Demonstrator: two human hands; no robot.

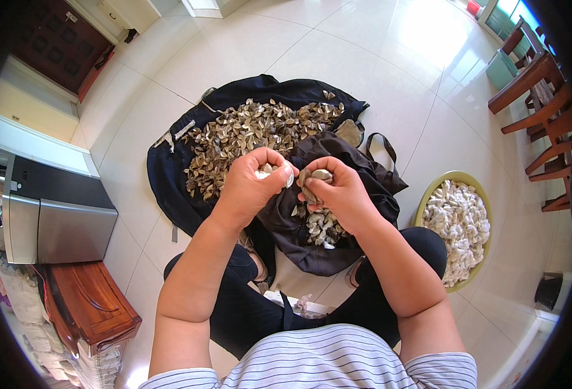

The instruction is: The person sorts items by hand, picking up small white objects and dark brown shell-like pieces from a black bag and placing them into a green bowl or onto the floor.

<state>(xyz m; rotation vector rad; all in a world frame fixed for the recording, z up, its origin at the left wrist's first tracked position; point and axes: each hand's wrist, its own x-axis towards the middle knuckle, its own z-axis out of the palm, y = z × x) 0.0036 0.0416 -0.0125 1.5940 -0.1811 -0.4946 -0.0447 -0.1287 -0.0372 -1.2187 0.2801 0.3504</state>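
Observation:
My left hand pinches white fluffy tufts, apparently cotton, between thumb and fingers. Close beside it, my right hand holds several brown dried pods, which look like cotton bolls. Both hands are above a dark cloth bag or garment spread between my knees. In its fold lie more bolls, some with white showing. Beyond the hands, a wide heap of split brown husks covers a navy cloth. To the right, a yellow-green basin holds many white tufts.
Wooden chairs and a teal bin stand at the right. On the left are a silver-and-black appliance and a reddish wooden cabinet. A white object, perhaps a stool, sits between my legs on the tiled floor.

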